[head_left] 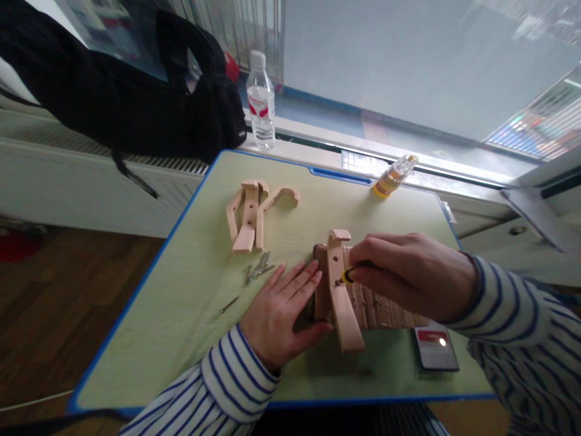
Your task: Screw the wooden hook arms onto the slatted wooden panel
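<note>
My right hand [403,272] is closed round a small screwdriver [347,276] with a black and yellow handle, mostly hidden by the fingers. Its tip is at a screw in the lower hole of a pale wooden hook [347,324]. This hook lies across a brown ridged block [372,309], its lower end jutting past the near edge. Stretched out, the fingers of my left hand [281,312] rest against the block's left end, and the thumb reaches toward the hook. Left of that hand are several loose screws [259,267] and a single one [228,304] nearer me.
Several more wooden hooks [249,215] sit at the table's back left. A clear container with a yellow base [393,177] stands at the back right, and a phone [436,348] lies front right. On the sill are a water bottle [261,112] and a black bag [181,115].
</note>
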A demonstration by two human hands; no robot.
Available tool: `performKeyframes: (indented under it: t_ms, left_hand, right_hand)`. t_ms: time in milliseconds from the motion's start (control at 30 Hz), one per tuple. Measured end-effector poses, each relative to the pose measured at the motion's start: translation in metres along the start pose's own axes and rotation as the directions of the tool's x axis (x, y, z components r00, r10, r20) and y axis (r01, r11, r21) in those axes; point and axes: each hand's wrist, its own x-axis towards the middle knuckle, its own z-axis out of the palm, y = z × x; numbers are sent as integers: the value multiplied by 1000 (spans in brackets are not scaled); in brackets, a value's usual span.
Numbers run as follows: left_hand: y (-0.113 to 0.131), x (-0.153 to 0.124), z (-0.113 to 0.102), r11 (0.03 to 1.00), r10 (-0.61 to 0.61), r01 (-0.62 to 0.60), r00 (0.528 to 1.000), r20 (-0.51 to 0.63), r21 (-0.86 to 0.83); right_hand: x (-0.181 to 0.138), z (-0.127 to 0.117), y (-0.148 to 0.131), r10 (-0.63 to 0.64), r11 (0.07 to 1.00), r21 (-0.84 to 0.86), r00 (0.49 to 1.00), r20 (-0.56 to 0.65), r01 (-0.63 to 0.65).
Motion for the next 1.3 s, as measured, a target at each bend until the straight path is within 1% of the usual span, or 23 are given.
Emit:
performKeyframes:
  t_ms: [100,300,367,533,667,733,800,867,933,1000,1033,1100,1133,1200,1300]
  left_hand:
    - [1,0,-1,1000,2,-2,1000,2,12]
    - [1,2,0,999,12,-12,1000,-2,35]
    - [1,2,0,999,12,-12,1000,-5,35]
    - [2,1,1,1000,15,-15,1000,-5,26]
    - [1,1,1,1000,6,-6,1000,3,16]
    - [2,1,0,1000,13,-13,1000,7,-12]
    - [4,1,-3,998,11,-11,1000,2,-61]
    - [7,6,-7,994,-26,23,999,-27,-109]
    - [11,15,-13,987,-111,103,992,-62,-122]
    - [14,27,-19,967,-238,228,968,-84,-115]
    - [14,35,-21,949,-301,291,951,-71,-124]
    - [10,48,-22,924,-372,364,926,-68,-115]
    - [8,53,-22,921,-378,370,924,-57,-121]
    - [2,61,-18,914,-371,358,928,-34,-189]
    - [-5,65,-11,887,-379,356,925,-23,-295]
  right_hand:
    - [-2,-4,0,-3,999,33,999,48,1]
    - [1,-17,-2,32,995,-99,981,191,-13]
    - [1,-18,-2,53,994,-105,977,206,-32]
    - [-2,-8,-5,119,977,-191,984,132,-93]
    - [-6,2,-10,201,935,-301,979,19,-186]
    - [-7,5,-12,216,923,-318,976,-32,-215]
    - [-8,6,-12,226,918,-323,973,-46,-229]
    - [-8,6,-12,229,918,-324,973,-38,-229]
    - [-9,5,-10,230,922,-314,973,-23,-226]
    - [-10,5,-8,231,926,-303,973,-19,-226]
    - [-10,5,-8,234,926,-301,972,-21,-229]
    - [-10,4,-7,236,925,-302,971,-24,-232]
    - [-10,4,-8,238,924,-302,971,-21,-234]
    - [-10,3,-9,240,928,-290,971,-8,-232]
    - [-8,2,-12,202,953,-232,979,12,-193]
